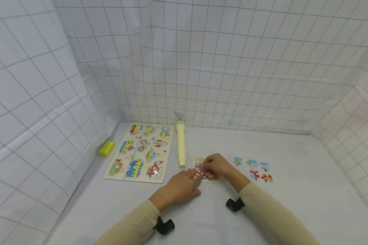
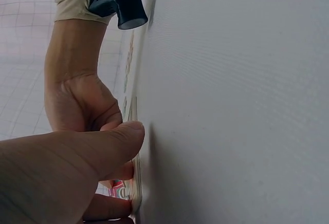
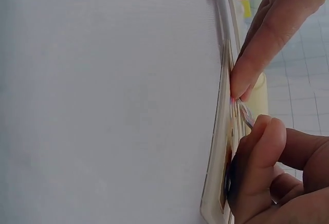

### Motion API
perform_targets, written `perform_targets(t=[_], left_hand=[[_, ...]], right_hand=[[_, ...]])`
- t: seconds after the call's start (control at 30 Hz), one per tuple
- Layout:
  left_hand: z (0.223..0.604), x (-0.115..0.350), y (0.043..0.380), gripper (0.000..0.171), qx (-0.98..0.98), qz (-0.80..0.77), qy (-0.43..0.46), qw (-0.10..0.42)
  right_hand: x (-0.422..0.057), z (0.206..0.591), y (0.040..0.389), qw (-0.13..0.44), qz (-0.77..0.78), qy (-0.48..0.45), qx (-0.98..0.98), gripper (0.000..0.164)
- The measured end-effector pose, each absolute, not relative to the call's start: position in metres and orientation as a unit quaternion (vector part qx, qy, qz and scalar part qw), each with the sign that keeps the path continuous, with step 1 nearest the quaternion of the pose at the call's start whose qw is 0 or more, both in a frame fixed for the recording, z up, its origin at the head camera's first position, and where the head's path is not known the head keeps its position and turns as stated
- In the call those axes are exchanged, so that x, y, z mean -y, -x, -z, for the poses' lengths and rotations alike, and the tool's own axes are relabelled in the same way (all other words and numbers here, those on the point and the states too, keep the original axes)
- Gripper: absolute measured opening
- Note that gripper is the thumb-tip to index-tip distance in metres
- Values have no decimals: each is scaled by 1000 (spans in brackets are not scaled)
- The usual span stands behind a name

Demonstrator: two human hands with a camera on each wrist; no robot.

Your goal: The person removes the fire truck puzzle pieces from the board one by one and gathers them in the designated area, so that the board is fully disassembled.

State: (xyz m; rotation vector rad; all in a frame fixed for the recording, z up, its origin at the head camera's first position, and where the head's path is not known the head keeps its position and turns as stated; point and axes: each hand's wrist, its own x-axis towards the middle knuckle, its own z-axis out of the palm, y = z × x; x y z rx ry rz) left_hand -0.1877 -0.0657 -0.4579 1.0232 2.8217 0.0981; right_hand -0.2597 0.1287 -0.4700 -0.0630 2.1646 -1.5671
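Note:
A small wooden jigsaw tray lies on the table, with colourful pieces in it partly hidden by both hands. My left hand reaches in from the left with its fingers extended, the fingertips resting on the tray's left side and the picture. Over the tray's right half, my right hand has its fingers curled and pinches a puzzle piece. In the right wrist view that piece tilts up off the tray, its lower edge right beside a left fingertip. Most of the piece is covered by the right fingers.
Several loose jigsaw pieces lie to the right of the tray. On the left are a large vehicle peg puzzle board, a cream cylindrical stick and a yellow block. Grid-patterned cloth walls enclose the table.

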Motion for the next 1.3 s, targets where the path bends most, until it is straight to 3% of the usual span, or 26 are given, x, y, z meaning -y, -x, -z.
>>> perform_targets(t=[0.23, 0.47, 0.73, 1.1, 1.3], left_hand=[[459, 64, 186, 52, -938, -38, -338, 75], [458, 65, 186, 52, -939, -40, -330, 84], [460, 65, 186, 54, -939, -45, -327, 91], [459, 65, 187, 59, -939, -34, -329, 98], [458, 66, 187, 61, -938, -32, -329, 107]], right_hand=[[-153, 465, 261, 210, 598, -10, -773, 13], [-217, 455, 260, 208, 582, -13, -786, 22], [-274, 457, 241, 208, 532, -9, -821, 21], [-286, 457, 238, 146, 438, 1, -887, 18], [-280, 457, 240, 162, 477, 23, -864, 25]])
